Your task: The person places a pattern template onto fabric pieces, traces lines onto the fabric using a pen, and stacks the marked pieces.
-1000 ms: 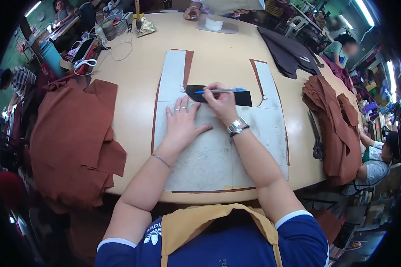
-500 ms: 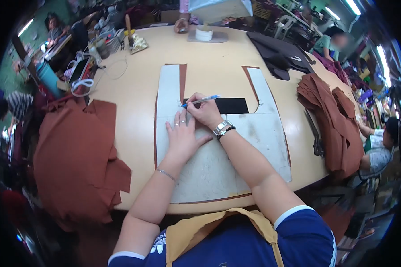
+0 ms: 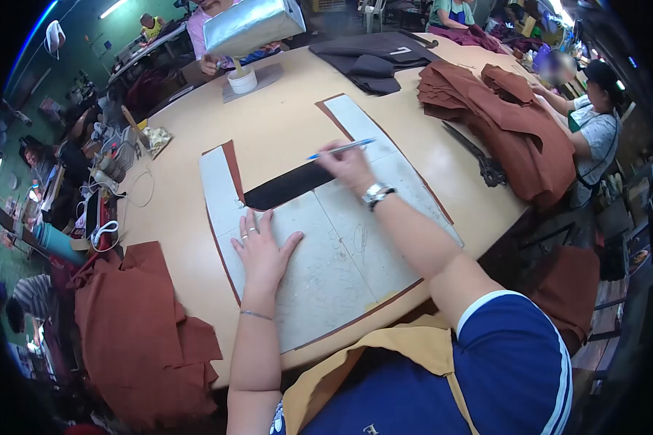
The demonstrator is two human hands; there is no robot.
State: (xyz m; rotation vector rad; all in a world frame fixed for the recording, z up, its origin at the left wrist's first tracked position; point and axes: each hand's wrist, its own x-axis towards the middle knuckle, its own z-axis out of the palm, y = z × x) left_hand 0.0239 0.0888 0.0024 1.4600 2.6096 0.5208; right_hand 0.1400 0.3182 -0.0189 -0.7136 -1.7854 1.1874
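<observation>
imo the template [image 3: 315, 272] on the tabletop [image 3: 283, 127] could skid over the cloth [image 3: 233, 165] under it, since the left hand [image 3: 263, 251], fingers spread, sits to one side while the right hand [image 3: 351, 170] pinches a pen [image 3: 366, 142]

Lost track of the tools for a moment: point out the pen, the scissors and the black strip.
Pen [image 3: 361, 143]: head view, on its barrel.
Scissors [image 3: 474, 148]: head view, on the blades.
Black strip [image 3: 289, 185]: head view, on its visible middle.
</observation>
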